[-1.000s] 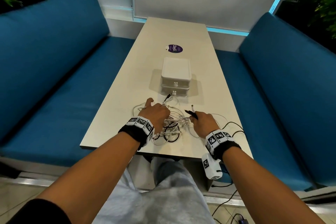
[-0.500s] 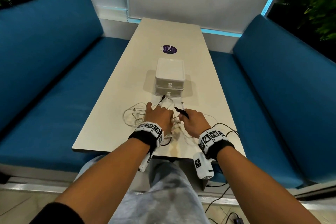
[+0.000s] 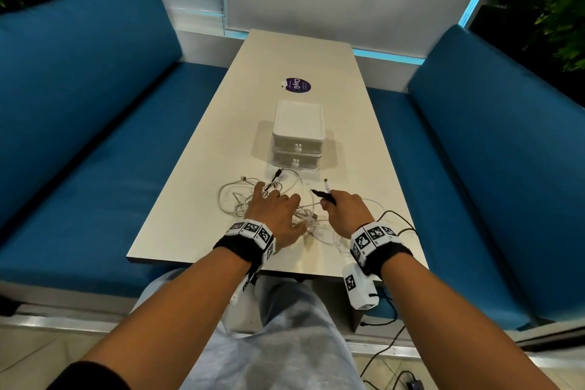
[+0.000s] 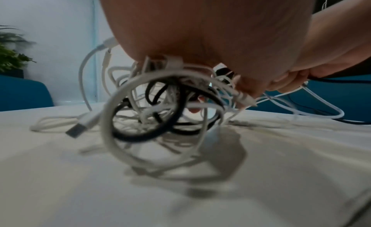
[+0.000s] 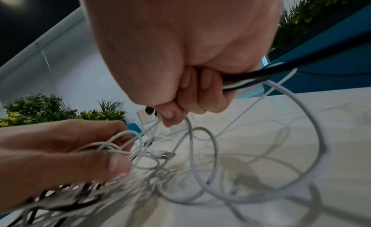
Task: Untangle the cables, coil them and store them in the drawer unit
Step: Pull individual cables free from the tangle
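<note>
White and black cables [image 3: 278, 212] lie in a knot on the pale worktop [image 3: 196, 231], close to the near edge, right in front of you.

Your left hand [image 3: 272, 215] now rests on top of the knot with its fingers [image 3: 292, 199] spread. A moment ago it was bunched up more tightly over the pile. Your right hand [image 3: 343, 215] still pinches a black cable end [image 3: 321, 195] and a white cable end [image 3: 326, 185], and both plugs poke out past your fingers. The knot looks a bit looser, but no cable is free yet, so the untangling is only just starting. My guess is that your left hand holds the pile down while your right hand pulls.

From your head you only see the backs of your hands. The left wrist view shows what is under your palm [image 4: 210, 32]: white loops wound around black loops, and a silver plug [image 4: 77, 129] sticking out on the worktop. The right wrist view shows your right fingers [image 5: 192, 94] curled around black and white cables, and your left thumb and fingers [image 5: 116, 165] nipping thin white strands.

Farther back sits the white drawer unit [image 3: 297, 139], with both drawers closed and nothing put away. Past it is a round purple sticker [image 3: 296, 85].
</note>
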`<state>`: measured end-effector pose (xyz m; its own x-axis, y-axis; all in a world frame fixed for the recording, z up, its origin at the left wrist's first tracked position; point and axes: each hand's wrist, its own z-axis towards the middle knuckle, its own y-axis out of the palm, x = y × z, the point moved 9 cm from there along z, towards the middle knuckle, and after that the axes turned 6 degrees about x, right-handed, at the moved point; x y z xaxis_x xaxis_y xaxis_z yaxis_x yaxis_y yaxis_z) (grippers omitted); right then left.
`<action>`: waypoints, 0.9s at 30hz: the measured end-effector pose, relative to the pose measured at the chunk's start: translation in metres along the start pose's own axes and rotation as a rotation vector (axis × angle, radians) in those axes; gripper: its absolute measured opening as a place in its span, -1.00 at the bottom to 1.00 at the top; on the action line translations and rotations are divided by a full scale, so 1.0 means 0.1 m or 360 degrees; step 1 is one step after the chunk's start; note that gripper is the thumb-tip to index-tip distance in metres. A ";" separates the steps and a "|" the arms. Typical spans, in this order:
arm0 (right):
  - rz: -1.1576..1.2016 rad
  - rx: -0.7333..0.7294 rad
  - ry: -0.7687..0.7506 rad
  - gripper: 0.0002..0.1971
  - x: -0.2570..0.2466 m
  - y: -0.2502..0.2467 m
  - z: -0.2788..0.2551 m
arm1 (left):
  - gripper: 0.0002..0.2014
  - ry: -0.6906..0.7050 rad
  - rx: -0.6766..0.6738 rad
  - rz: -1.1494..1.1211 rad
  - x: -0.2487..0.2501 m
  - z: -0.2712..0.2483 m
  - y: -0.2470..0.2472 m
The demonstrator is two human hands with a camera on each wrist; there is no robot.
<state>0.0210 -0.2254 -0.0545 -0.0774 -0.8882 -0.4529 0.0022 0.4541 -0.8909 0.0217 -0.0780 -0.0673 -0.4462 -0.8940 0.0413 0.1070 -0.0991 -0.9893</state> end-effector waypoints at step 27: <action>-0.0108 0.0082 0.0120 -0.76 0.09 -0.13 0.19 | -0.59 0.0261 0.0127 0.0051 0.08 -0.11 -0.14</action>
<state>0.0390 -0.2408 -0.0481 -0.1538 -0.9080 -0.3897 0.0453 0.3875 -0.9208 0.0069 -0.0795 -0.0543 -0.5797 -0.8146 -0.0198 0.1908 -0.1121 -0.9752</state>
